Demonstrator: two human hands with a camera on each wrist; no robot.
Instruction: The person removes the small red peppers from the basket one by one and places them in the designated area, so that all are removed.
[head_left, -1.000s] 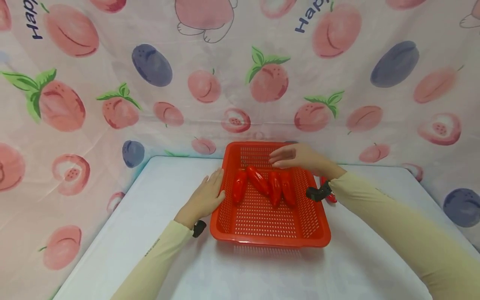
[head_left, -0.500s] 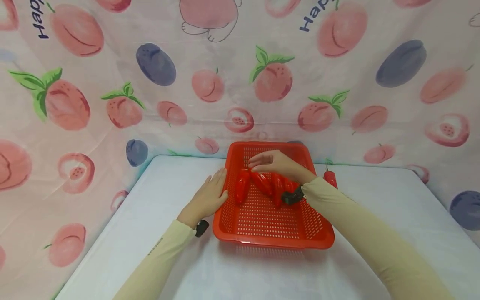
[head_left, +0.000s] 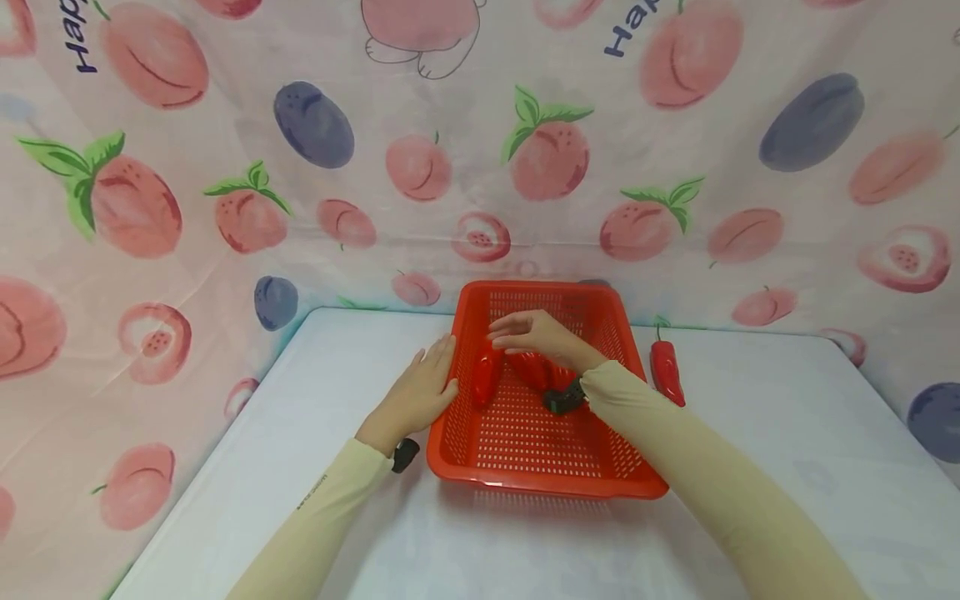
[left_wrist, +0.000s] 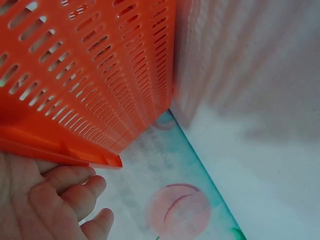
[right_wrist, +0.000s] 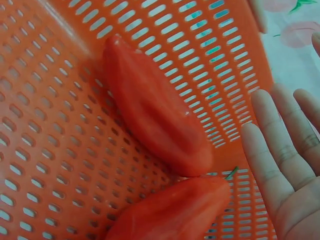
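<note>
My left hand (head_left: 411,398) lies along the left rim of a red plastic basket (head_left: 540,482), fingers straight and touching it. Seen from the left wrist, its fingers (left_wrist: 80,197) rest against the outer side of the rim. Over the basket's back half hovers my right hand (head_left: 546,338), fingers extended and holding nothing. Several shiny red peppers lie inside; the leftmost pepper (head_left: 486,382) shows below the right fingertips, while the others are partly hidden by that hand and wrist. The right wrist view shows one pepper (right_wrist: 155,110) beside a second pepper (right_wrist: 172,212) with a green stem.
Another red pepper (head_left: 666,371) with a green stem lies on the white table (head_left: 765,433), right of the basket. A fruit-print cloth (head_left: 360,267) hangs directly behind the table. Black wrist cameras (head_left: 564,398) are strapped to both wrists.
My right hand has moved left and slightly down, from the basket's back right to above the leftmost pepper. Its arm has uncovered the pepper on the table. The left hand keeps its place.
</note>
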